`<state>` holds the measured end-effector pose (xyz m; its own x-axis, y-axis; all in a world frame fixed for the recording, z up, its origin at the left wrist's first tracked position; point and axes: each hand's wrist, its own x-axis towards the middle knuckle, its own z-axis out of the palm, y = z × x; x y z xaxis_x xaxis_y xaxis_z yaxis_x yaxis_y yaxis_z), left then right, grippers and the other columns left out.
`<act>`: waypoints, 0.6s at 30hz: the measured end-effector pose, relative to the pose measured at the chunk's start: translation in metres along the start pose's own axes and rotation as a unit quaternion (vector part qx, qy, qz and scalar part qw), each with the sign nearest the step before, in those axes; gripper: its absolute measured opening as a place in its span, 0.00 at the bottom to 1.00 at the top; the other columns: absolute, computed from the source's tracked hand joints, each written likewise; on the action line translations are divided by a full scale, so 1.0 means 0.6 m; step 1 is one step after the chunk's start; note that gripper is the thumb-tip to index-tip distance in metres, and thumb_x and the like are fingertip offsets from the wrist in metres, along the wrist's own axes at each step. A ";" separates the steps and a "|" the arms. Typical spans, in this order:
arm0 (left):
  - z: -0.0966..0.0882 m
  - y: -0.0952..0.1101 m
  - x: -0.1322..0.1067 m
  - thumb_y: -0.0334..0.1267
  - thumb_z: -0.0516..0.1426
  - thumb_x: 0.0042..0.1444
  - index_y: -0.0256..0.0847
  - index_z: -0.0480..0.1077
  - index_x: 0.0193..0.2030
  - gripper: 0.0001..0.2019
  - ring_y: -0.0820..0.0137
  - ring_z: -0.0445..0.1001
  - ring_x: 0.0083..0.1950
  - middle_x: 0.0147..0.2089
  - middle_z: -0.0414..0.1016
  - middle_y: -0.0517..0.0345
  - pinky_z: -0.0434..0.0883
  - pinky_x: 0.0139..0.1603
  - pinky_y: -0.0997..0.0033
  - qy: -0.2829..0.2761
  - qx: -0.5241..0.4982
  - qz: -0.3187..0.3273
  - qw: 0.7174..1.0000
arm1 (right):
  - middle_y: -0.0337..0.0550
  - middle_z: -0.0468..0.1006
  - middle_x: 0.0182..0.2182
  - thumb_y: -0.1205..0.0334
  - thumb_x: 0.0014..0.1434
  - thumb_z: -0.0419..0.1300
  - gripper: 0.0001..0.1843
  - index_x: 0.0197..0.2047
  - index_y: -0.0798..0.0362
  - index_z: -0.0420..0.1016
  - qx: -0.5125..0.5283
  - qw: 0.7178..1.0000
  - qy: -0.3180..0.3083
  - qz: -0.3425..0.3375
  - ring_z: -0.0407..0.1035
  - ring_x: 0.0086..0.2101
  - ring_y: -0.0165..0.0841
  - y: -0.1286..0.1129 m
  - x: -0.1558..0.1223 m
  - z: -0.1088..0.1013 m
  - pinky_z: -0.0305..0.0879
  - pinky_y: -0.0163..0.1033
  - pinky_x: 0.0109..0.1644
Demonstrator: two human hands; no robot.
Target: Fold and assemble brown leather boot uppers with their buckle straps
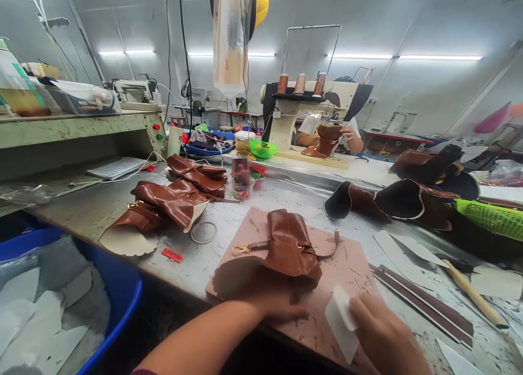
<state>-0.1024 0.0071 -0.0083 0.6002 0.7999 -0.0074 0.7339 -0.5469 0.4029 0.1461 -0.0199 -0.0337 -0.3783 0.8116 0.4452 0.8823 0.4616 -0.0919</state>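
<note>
A brown leather boot upper with a strap and gold-coloured buckle lies on a pink board. My left hand is at its near edge, thumb stretched out to the right. The other fingers are partly hidden in shadow under the leather, and I cannot make out a grip on it. Low over the board's right part, my right hand is closed on a white sheet piece, pinched at its right edge. Motion blurs this hand.
Several brown boot uppers lie left, near a ring and red piece. Black-lined uppers, brown strips and a wooden-handled tool lie right. A blue bin stands lower left. Behind, a person works at a sewing machine.
</note>
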 end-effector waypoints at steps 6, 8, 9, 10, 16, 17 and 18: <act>-0.007 0.004 -0.001 0.59 0.53 0.50 0.53 0.60 0.58 0.29 0.51 0.64 0.55 0.56 0.66 0.54 0.64 0.50 0.55 -0.001 -0.004 -0.004 1.000 | 0.44 0.74 0.28 0.71 0.53 0.44 0.12 0.33 0.52 0.67 -0.082 0.967 -0.174 0.166 0.68 0.27 0.35 -0.015 0.058 -0.009 0.56 0.35 0.26; -0.008 0.004 0.000 0.59 0.54 0.49 0.53 0.60 0.58 0.29 0.51 0.64 0.55 0.55 0.66 0.54 0.64 0.50 0.56 0.000 -0.004 -0.007 1.000 | 0.48 0.76 0.35 0.70 0.55 0.44 0.16 0.42 0.54 0.69 -0.074 0.959 -0.199 0.186 0.70 0.32 0.37 -0.009 0.068 -0.010 0.59 0.36 0.29; -0.007 0.004 0.000 0.58 0.54 0.50 0.53 0.60 0.58 0.29 0.52 0.65 0.54 0.55 0.67 0.55 0.64 0.50 0.57 -0.001 -0.003 -0.007 1.000 | 0.49 0.76 0.38 0.71 0.54 0.44 0.18 0.44 0.55 0.70 -0.074 0.961 -0.207 0.167 0.70 0.35 0.38 -0.011 0.067 -0.009 0.61 0.37 0.32; -0.005 0.004 0.001 0.58 0.54 0.50 0.54 0.60 0.57 0.28 0.53 0.65 0.53 0.54 0.67 0.55 0.64 0.50 0.57 -0.002 0.001 -0.005 1.000 | 0.51 0.76 0.40 0.72 0.53 0.44 0.20 0.46 0.56 0.70 -0.083 0.965 -0.210 0.133 0.70 0.37 0.40 -0.016 0.063 -0.006 0.62 0.39 0.35; -0.003 0.000 0.002 0.57 0.52 0.53 0.57 0.59 0.58 0.25 0.54 0.67 0.52 0.55 0.67 0.58 0.66 0.49 0.56 0.024 0.044 0.031 0.998 | 0.54 0.74 0.45 0.74 0.55 0.42 0.26 0.54 0.58 0.68 -0.023 0.971 -0.222 0.086 0.69 0.42 0.43 -0.012 0.036 -0.007 0.64 0.45 0.43; -0.005 0.001 0.002 0.56 0.52 0.54 0.56 0.59 0.58 0.24 0.53 0.66 0.53 0.57 0.65 0.57 0.65 0.49 0.55 0.029 0.056 0.040 0.997 | 0.51 0.75 0.45 0.71 0.56 0.43 0.25 0.54 0.54 0.68 0.043 0.963 -0.233 0.131 0.70 0.41 0.41 0.003 0.037 -0.017 0.65 0.42 0.41; -0.007 0.004 0.002 0.55 0.51 0.55 0.53 0.60 0.57 0.24 0.52 0.64 0.55 0.58 0.64 0.55 0.65 0.51 0.54 0.034 0.070 0.049 0.996 | 0.47 0.76 0.43 0.67 0.57 0.44 0.24 0.53 0.51 0.68 0.112 0.949 -0.236 0.179 0.71 0.38 0.40 0.018 0.038 -0.030 0.67 0.41 0.38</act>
<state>-0.1014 0.0078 -0.0038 0.6518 0.7531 0.0893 0.7129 -0.6486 0.2665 0.1520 -0.0030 -0.0087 -0.1960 0.9762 -0.0926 0.9163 0.1487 -0.3720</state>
